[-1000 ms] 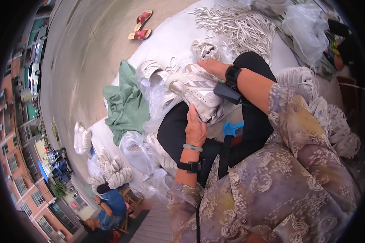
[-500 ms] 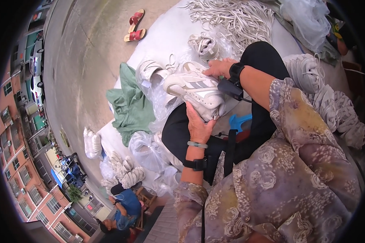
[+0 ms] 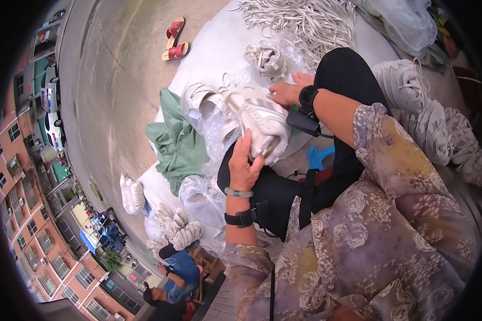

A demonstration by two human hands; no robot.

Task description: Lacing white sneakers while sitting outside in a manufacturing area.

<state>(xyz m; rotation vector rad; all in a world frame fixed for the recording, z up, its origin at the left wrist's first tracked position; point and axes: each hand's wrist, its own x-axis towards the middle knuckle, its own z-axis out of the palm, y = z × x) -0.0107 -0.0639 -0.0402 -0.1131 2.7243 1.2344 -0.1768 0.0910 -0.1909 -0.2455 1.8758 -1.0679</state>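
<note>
A white and grey sneaker (image 3: 263,122) is tilted above my lap, its opening toward me. My left hand (image 3: 243,167) is closed around the near end of it, thumb and fingers on either side. At the far side of the sneaker, my right hand (image 3: 287,94) has its fingers bunched close to the upper; whatever they pinch is too small to make out. Just past the sneaker lie more white shoes (image 3: 199,97), partly in clear plastic. Another laced shoe (image 3: 268,58) stands farther off.
A heap of white laces (image 3: 305,24) is spread at the far side. Bundled shoes (image 3: 404,85) are piled at right. Green cloth (image 3: 177,142), plastic bags (image 3: 202,198) and red sandals (image 3: 175,51) are at left. A blue plastic piece (image 3: 319,156) is by my lap. Another person (image 3: 179,275) sits lower left.
The sneaker has turned, so its opening faces me more and its striped side shows less. My left hand has shifted slightly left with it; my right hand stays near the far side.
</note>
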